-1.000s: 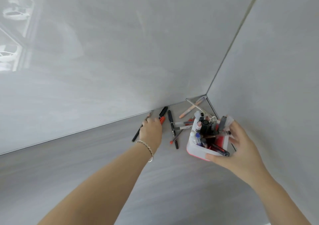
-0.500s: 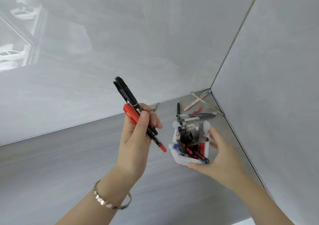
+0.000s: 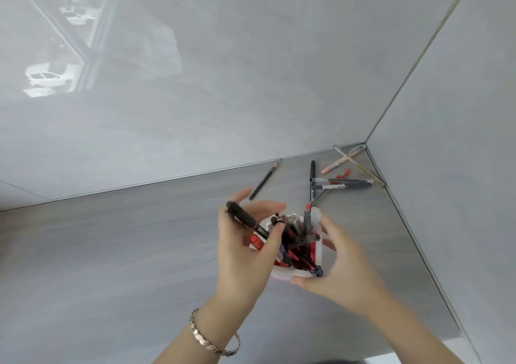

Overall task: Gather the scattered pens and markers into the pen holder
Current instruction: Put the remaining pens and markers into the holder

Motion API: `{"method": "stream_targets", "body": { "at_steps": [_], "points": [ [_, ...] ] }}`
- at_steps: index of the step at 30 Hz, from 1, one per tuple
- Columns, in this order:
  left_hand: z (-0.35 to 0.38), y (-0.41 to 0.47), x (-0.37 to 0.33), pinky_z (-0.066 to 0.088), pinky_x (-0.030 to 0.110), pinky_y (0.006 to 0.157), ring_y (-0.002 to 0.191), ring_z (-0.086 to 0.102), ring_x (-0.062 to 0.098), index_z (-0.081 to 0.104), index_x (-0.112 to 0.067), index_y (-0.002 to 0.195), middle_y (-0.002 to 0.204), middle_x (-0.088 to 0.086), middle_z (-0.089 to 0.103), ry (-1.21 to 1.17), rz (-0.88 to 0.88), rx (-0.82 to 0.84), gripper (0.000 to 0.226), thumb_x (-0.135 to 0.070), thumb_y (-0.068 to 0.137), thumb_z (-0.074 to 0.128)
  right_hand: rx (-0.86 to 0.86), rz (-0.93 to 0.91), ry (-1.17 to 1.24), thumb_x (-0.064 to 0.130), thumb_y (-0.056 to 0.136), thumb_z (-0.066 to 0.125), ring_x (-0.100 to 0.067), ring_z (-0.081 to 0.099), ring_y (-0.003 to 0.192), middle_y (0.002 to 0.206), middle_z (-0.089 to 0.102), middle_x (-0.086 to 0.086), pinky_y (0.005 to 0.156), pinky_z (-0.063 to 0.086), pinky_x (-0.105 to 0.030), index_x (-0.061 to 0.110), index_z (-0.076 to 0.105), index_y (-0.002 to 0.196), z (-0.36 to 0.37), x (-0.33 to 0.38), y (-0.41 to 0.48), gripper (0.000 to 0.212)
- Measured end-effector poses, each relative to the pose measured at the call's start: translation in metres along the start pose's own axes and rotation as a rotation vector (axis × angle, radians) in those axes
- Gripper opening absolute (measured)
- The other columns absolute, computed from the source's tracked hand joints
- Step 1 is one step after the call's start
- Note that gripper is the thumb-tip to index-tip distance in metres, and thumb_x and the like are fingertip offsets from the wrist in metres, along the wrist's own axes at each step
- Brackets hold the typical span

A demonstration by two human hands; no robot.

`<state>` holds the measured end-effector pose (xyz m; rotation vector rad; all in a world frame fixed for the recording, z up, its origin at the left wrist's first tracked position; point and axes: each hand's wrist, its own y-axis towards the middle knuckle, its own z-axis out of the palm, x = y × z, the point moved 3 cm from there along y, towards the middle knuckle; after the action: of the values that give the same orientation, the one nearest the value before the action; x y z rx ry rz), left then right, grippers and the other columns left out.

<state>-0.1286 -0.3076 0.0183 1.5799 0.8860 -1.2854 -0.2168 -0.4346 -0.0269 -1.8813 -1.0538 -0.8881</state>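
Observation:
A white and red pen holder (image 3: 287,273), crammed with several pens, sits on the grey counter. My right hand (image 3: 339,263) wraps its right side. My left hand (image 3: 245,240) grips a black marker (image 3: 241,215) and a red marker (image 3: 257,243), their lower ends pointing into the holder's mouth. Loose on the counter beyond lie a dark pencil (image 3: 264,180), a black pen (image 3: 312,180), two grey pens (image 3: 342,183), a small red pen (image 3: 343,173), a peach pen (image 3: 339,162) and a thin metal rod (image 3: 358,165) in the corner.
Glossy grey walls (image 3: 223,70) meet in a corner (image 3: 365,143) just behind the loose pens. The counter's front edge (image 3: 418,351) runs at lower right. A bracelet (image 3: 212,338) circles my left wrist.
My left hand, which picked up the black and red markers by the wall, has brought them down and right onto the holder. The holder and my right hand stayed put.

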Motion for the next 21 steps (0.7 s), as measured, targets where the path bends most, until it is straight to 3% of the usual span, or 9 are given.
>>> {"method": "stream_targets", "body": {
  "at_steps": [3,5,7,9,12,14,17,19,21],
  "points": [
    [-0.005,0.002,0.002,0.055,0.020,0.072,0.087,0.070,0.009,0.030,-0.053,0.123,0.105,-0.003,0.062,0.045,0.191,0.062,0.081,0.006,0.077,0.062,-0.014,-0.006,0.023,0.029,0.050,0.087,0.009,0.044,0.120,0.127,0.045,0.034,0.098,0.036,-0.016,0.055,0.028,0.125,-0.002,-0.001,-0.004,0.099],
    [-0.003,0.004,0.003,0.052,0.016,0.081,0.099,0.064,0.000,0.038,-0.043,0.125,0.114,-0.014,0.058,0.203,0.286,0.146,0.055,-0.011,0.085,0.058,-0.052,-0.015,0.032,0.029,0.048,0.087,0.017,0.043,0.115,0.121,0.044,0.040,0.091,0.035,-0.006,0.057,0.030,0.121,-0.005,-0.001,-0.007,0.097],
    [0.001,0.003,0.008,0.039,0.006,0.094,0.118,0.048,-0.010,0.051,-0.025,0.120,0.129,-0.011,0.052,0.357,0.294,0.227,0.030,-0.028,0.092,0.043,-0.085,-0.015,0.030,0.028,0.048,0.088,0.024,0.042,0.109,0.113,0.045,0.047,0.083,0.036,0.001,0.057,0.032,0.119,-0.008,0.000,-0.008,0.096],
    [0.007,-0.003,0.014,0.026,0.007,0.105,0.132,0.030,-0.009,0.050,-0.014,0.125,0.142,-0.005,0.038,0.355,0.204,0.360,0.045,-0.038,0.095,0.028,-0.093,-0.022,0.028,0.025,0.050,0.088,0.028,0.040,0.107,0.109,0.042,0.053,0.081,0.035,0.003,0.061,0.029,0.115,-0.010,0.003,-0.010,0.095],
    [0.019,-0.021,0.019,0.007,0.026,0.118,0.144,0.000,0.009,0.022,-0.015,0.141,0.152,-0.007,0.016,0.450,0.229,0.602,0.061,-0.052,0.093,0.014,-0.082,-0.046,0.016,0.036,0.049,0.084,0.022,0.045,0.110,0.115,0.050,0.045,0.087,0.040,-0.002,0.054,0.035,0.120,-0.011,0.003,-0.012,0.088],
    [0.024,-0.025,0.021,0.000,0.037,0.119,0.143,-0.009,0.010,0.003,-0.024,0.143,0.154,-0.009,0.005,0.547,0.259,0.703,0.065,-0.060,0.089,0.009,-0.082,-0.036,0.013,0.047,0.046,0.075,0.024,0.046,0.106,0.113,0.047,0.050,0.084,0.041,-0.003,0.057,0.037,0.115,-0.012,0.001,-0.012,0.080],
    [0.033,-0.004,0.020,0.007,0.044,0.119,0.142,0.009,0.004,0.002,-0.043,0.140,0.151,-0.023,0.007,0.267,0.107,0.775,0.052,-0.050,0.092,0.020,-0.088,0.009,0.030,0.043,0.041,0.081,0.022,0.049,0.103,0.113,0.052,0.044,0.082,0.043,-0.005,0.054,0.039,0.118,-0.017,-0.011,-0.011,0.088],
    [0.035,0.026,0.028,0.028,0.034,0.114,0.133,0.037,0.008,0.022,-0.038,0.137,0.146,-0.016,0.030,0.001,-0.013,0.571,0.044,-0.039,0.094,0.031,-0.100,0.052,0.056,0.038,0.038,0.085,0.023,0.049,0.102,0.112,0.051,0.047,0.079,0.041,-0.001,0.052,0.038,0.121,-0.023,-0.019,-0.009,0.096],
    [0.036,0.061,0.048,0.041,0.023,0.102,0.119,0.052,0.010,0.044,-0.025,0.126,0.130,-0.005,0.052,0.119,-0.111,0.313,0.033,-0.028,0.094,0.041,-0.113,0.079,0.038,0.034,0.041,0.088,0.015,0.051,0.108,0.119,0.056,0.035,0.085,0.041,-0.009,0.045,0.036,0.129,-0.028,-0.024,-0.006,0.102]
  ]
}}
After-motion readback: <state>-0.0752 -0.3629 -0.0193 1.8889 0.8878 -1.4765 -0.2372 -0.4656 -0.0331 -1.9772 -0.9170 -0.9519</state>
